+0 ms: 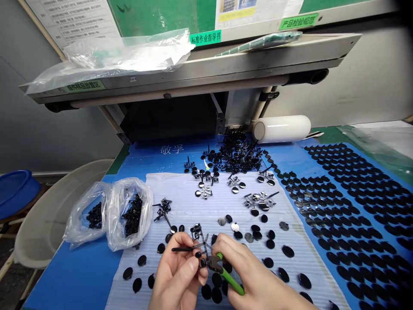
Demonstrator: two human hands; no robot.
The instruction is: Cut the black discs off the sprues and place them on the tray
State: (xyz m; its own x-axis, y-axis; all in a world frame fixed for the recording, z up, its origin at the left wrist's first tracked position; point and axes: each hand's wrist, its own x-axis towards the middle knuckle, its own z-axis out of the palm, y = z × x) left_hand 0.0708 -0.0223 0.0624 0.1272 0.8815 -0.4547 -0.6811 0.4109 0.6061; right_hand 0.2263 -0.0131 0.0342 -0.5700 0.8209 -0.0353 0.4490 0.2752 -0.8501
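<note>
Black sprue (205, 246): held up over the near part of the pale sheet, its dark arms spreading out from the fingers.
Left hand (179, 269): thumb and fingers pinched together on the sprue.
Right hand (248, 267): fingers wrapped round the green-handled cutters (235, 284), clasping them just beside the left hand.
Cutters' head: right up against the sprue; whether the blades touch it is hard to tell.
Pale sheet (190, 211): spread on the blue-topped counter (66, 273), with loose black discs (288, 251) scattered around both hands and a few more sprues further back.
Sprue heap (240, 153): tangled, at the far edge of the sheet, near a white cylinder (285, 129) lying on its side.
Disc rows (338, 234): many black discs laid out in overlapping lines on the right of the counter.
Clear bags (146, 217): two, open, side by side left of the hands, each with small black parts inside.
Shelf (206, 74): above the counter, carrying a crumpled plastic bag (129, 56).
</note>
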